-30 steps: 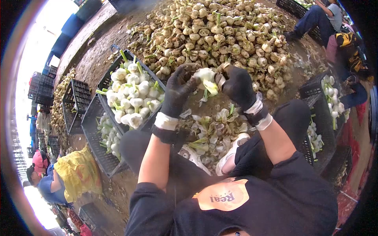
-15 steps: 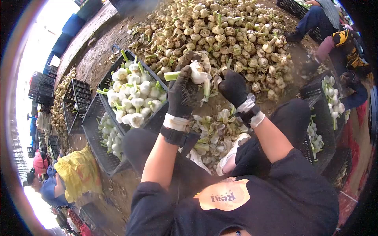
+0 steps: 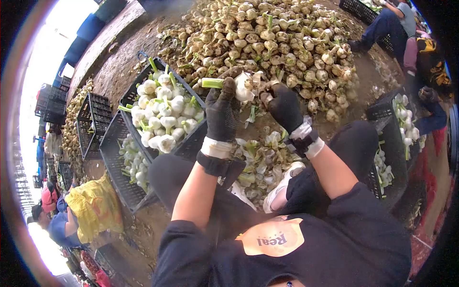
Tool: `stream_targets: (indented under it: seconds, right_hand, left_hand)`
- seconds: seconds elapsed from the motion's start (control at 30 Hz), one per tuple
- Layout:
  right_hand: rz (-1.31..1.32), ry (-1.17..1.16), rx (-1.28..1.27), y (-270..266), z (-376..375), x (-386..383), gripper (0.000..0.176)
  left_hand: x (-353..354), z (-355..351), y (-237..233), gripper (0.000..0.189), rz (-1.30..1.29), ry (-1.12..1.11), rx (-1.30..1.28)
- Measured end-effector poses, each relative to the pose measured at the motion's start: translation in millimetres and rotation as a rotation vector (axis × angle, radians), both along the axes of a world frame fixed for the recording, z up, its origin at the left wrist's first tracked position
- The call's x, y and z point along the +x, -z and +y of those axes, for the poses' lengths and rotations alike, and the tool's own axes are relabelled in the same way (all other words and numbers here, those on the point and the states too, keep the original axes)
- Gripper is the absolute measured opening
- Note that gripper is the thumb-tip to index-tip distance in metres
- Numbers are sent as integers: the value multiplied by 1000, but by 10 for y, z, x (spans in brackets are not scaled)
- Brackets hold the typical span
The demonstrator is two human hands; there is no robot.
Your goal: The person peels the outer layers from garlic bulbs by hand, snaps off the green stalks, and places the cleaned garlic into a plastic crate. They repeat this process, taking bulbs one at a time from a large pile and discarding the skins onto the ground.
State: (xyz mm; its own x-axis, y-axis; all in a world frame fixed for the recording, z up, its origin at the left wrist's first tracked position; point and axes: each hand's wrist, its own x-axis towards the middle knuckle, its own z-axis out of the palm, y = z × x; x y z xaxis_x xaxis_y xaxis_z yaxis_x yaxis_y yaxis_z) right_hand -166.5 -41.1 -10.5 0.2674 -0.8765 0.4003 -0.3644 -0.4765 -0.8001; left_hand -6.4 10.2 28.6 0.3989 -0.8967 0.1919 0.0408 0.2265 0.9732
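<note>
My left hand (image 3: 223, 109), in a black glove, is closed around a garlic bulb (image 3: 245, 87) whose cut green stem (image 3: 212, 82) points left. White skin shows on the bulb, with loose brownish husk on its right side. My right hand (image 3: 283, 106), also gloved in black, is closed just right of the bulb, its fingertips at the husk. Whatever is pinched there is too small to make out. Below the hands, a heap of peeled husks (image 3: 267, 160) lies between my shoes.
A large pile of unpeeled garlic (image 3: 282, 48) lies ahead. To the left stands a black crate (image 3: 190, 141) of white bulbs, beside a lower crate (image 3: 111, 149). More crates (image 3: 400, 158) of garlic are at right, where other people sit. A yellow sack (image 3: 95, 208) lies at lower left.
The bulb has turned in my left hand, and its stem now lies level. A strip of skin that hung from it is now off the bulb, with a scrap visible below.
</note>
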Motion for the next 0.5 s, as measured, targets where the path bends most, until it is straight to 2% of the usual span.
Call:
stream_targets:
  seconds: [0.03,0.07,0.1,0.17,0.2,0.23,0.3,0.37,0.4,0.43,0.47,0.5]
  right_hand:
    - [0,-12,0,-83,2,13,14]
    - [-47,-70,23,-169,8,-3,19]
    - [-95,-122,47,-282,19,-22,25]
    - [-130,-73,-16,-453,134,46,26]
    - [-6,-15,-115,-484,177,50,25]
    - [119,46,-209,-522,221,58,25]
    - [64,27,-152,-549,220,31,26]
    - [-139,43,99,-312,52,44,28]
    - [187,21,101,53,-114,-22,21]
    - [186,19,96,120,-91,-36,21]
    - [254,26,-3,154,-26,-44,19]
    - [323,30,-101,203,6,-42,18]
  left_hand:
    - [42,20,-8,30,285,59,131]
    - [34,49,7,29,-476,-185,-26]
    - [38,61,2,29,-473,-193,-20]
    - [-6,10,-38,25,175,-9,49]
    - [-30,38,-17,22,67,-12,-34]
    - [-41,42,5,22,66,4,-31]
    - [-33,48,55,22,82,-14,-75]
    - [-46,37,47,27,65,-15,-110]
    - [-63,49,-7,29,-139,-73,-87]
    - [-65,55,-44,32,-342,-129,-64]
    - [-7,62,-45,37,-333,-46,-98]
    - [42,31,9,37,-333,-53,-99]
